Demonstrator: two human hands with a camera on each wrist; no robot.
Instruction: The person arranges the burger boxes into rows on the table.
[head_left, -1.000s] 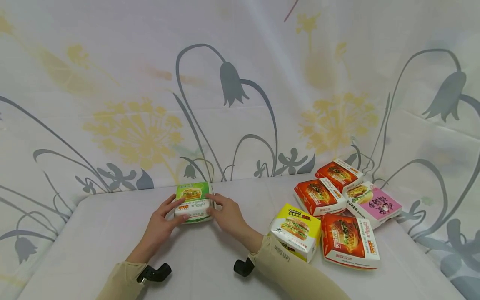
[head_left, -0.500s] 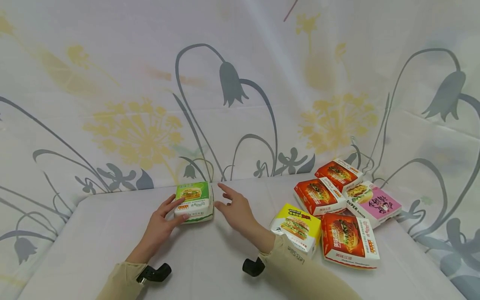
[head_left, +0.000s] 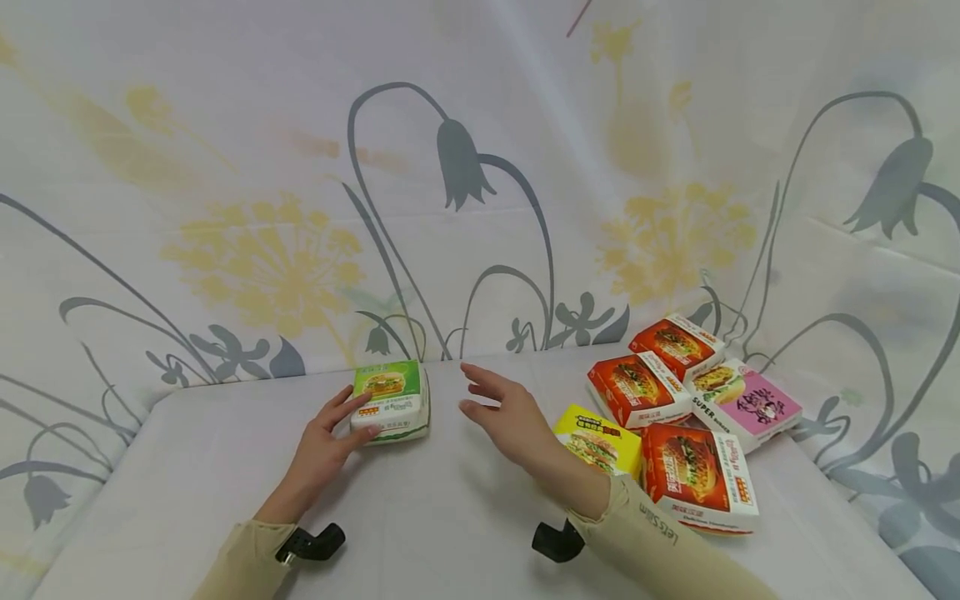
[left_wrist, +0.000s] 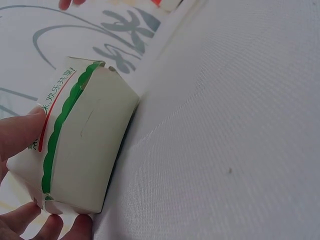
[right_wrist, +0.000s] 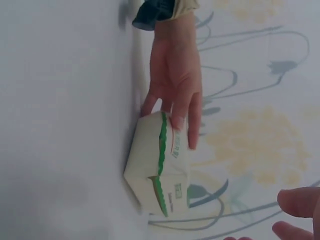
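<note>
A green and white burger box (head_left: 400, 406) rests closed on the white tablecloth, left of the middle. My left hand (head_left: 321, 450) holds it at its left side: the left wrist view has the thumb (left_wrist: 22, 134) on the lid of the box (left_wrist: 85, 145) and several fingertips against its side. My right hand (head_left: 521, 425) is apart from that box, to its right, fingers spread and holding nothing. In the right wrist view some fingers of the right hand show at the lower right, and the box (right_wrist: 145, 150) stands beyond with the left hand on it.
On the right lie a yellow burger box (head_left: 600, 442), partly hidden by my right arm, several red ones such as the front red box (head_left: 693, 475), and a pink and white box (head_left: 750, 404). A flower-printed curtain (head_left: 480, 275) rises behind the table.
My right hand has let go of the green and white box and moved right, toward the yellow box. The left hand keeps its hold, and the box has barely shifted.
</note>
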